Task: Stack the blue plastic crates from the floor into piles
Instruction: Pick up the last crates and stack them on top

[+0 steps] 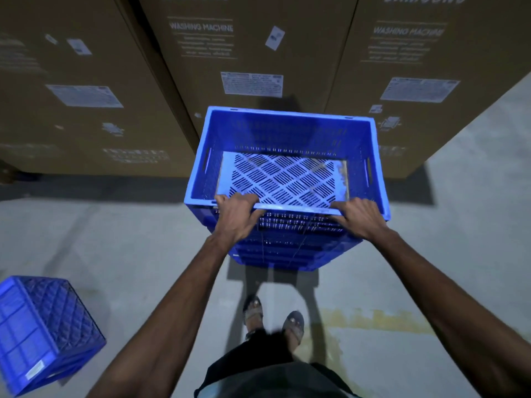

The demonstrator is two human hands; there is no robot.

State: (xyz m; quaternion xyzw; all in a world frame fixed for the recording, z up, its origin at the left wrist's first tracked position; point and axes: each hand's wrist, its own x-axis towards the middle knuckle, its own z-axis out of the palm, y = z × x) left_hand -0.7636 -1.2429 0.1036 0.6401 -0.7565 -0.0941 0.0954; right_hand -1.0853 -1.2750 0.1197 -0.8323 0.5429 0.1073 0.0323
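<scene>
Top crate point(287, 130): blue, open side up, level. Its long axis runs left to right across the person, with a handle slot in each short end wall. The slotted diamond-pattern bottom is visible and nothing is inside. It sits on a pile point(287, 254) of matching blue crates, squared up with it. Only the ribbed near walls of the pile show, so I cannot tell how many are underneath. The pile stands on the floor point(459, 225), right in front of the person and just before the boxes.

Hands: two, set apart, both on the near long rim.
- The left hand point(235, 216) grips near the left corner, with its fingers hooked over the edge into the crate.
- The right hand point(359, 218) grips near the right corner in the same way.
- Both arms are stretched forward.

Overturned crate point(43, 320): one, blue, bottom face up, turned at an angle. It lies on the floor at the person's near left, well apart from the pile, with a pale sticker on its side wall.

Cardboard boxes: three, tall and brown, standing side by side behind the pile, one to the left point(71, 110), one in the middle point(253, 53) and one to the right point(416, 67). "WASHING MACHINE" is printed on the middle and right boxes. Each box carries white labels point(252, 84).

Two feet in sandals point(253, 310) stand on grey concrete just behind the pile. There is a faded yellow mark point(373, 317) on the floor to the right of the feet.
</scene>
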